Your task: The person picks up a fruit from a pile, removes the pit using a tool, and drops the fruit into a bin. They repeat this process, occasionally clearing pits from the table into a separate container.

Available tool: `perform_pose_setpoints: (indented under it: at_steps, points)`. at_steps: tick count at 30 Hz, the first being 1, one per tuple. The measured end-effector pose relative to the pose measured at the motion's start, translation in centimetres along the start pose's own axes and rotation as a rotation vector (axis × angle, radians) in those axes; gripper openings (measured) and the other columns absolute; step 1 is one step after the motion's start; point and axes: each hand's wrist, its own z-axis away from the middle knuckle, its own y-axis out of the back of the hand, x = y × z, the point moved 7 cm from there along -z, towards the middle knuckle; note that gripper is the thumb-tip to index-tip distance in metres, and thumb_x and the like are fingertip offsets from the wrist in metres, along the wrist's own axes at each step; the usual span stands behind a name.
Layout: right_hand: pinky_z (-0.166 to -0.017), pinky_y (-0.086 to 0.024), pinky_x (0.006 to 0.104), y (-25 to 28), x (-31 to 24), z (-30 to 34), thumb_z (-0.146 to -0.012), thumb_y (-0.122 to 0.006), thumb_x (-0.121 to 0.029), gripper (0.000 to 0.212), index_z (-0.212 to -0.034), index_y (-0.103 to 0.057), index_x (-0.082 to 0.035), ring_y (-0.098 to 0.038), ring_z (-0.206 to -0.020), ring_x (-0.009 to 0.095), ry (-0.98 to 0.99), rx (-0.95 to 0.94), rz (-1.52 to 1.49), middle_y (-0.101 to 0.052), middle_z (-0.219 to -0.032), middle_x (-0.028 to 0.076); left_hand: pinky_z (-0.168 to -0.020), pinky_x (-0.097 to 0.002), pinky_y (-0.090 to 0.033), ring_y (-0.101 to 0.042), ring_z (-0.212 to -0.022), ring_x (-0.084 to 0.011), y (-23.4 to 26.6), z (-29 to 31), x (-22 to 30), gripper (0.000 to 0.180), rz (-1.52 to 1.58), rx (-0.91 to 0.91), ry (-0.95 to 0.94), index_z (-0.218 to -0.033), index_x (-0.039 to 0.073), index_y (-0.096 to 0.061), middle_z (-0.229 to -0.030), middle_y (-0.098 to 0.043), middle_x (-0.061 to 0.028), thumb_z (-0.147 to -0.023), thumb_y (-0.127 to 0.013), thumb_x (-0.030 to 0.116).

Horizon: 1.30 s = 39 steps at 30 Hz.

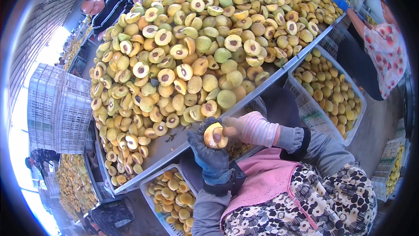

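My left hand (pixel 209 153), in a dark and blue glove, is closed round a yellow peach half (pixel 215 136) with its cut face up and the brown pit area showing. From the right, my right hand (pixel 255 128), in a pink and white striped glove with bare fingertips, reaches the peach half. Its fingers are drawn together at the cut face and slightly blurred; anything between them is too small to make out. Just beyond both hands, a large heap of halved peaches (pixel 192 61) lies on a metal-edged table (pixel 166 142).
Crates of peach halves stand near me: a right crate (pixel 358 111) and a lower-left crate (pixel 152 199). Stacked white crates (pixel 59 109) rise at the left. One person (pixel 111 9) stands across the table; another person (pixel 384 48) with a blue glove works at the right.
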Motion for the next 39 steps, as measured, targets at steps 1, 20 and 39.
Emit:
perform_pose_setpoints:
  at_steps: [1, 20, 39]
  points:
    - [-0.053, -0.047, 0.0428, -0.7, -0.1, 0.1, -0.084, -0.056, -0.014, 0.044, -0.128, -0.051, -0.015, -0.065, -0.065, 0.034, 0.038, 0.012, 0.046, -0.063, -0.073, 0.013, -0.090, -0.0342, -0.051, -0.062, -0.099, -0.0212, 0.3, 0.1, -0.4, 0.035, 0.062, 0.075, 0.036, -0.121, -0.001, -0.052, -0.109, -0.063, -0.0118, -0.089, -0.063, 0.005]
    - [-0.070, -0.053, 0.0408, 0.7, -2.1, 2.0, -0.089, -0.057, -0.039, 0.032, -0.096, -0.069, -0.010, -0.066, -0.076, 0.037, -0.116, -0.152, -0.205, -0.067, -0.080, 0.018, -0.080, -0.0300, -0.051, -0.066, -0.080, -0.0253, -0.1, 0.7, 2.5, 0.044, -0.987, -0.012, -0.627, -0.140, -0.001, -0.043, -0.100, -0.069, -0.0151, -0.102, -0.044, 0.021]
    - [-0.075, -0.053, 0.0429, -7.6, 6.0, 2.6, -0.077, -0.061, -0.019, 0.026, -0.098, -0.071, -0.007, -0.068, -0.087, 0.034, -0.334, -0.537, -0.096, -0.070, -0.088, 0.017, -0.077, -0.0398, -0.051, -0.066, -0.083, -0.0313, 22.5, 4.5, 7.2, 0.022, -1.335, 0.220, 0.127, -0.091, -0.002, -0.069, -0.087, -0.069, -0.0167, -0.078, -0.074, 0.014]
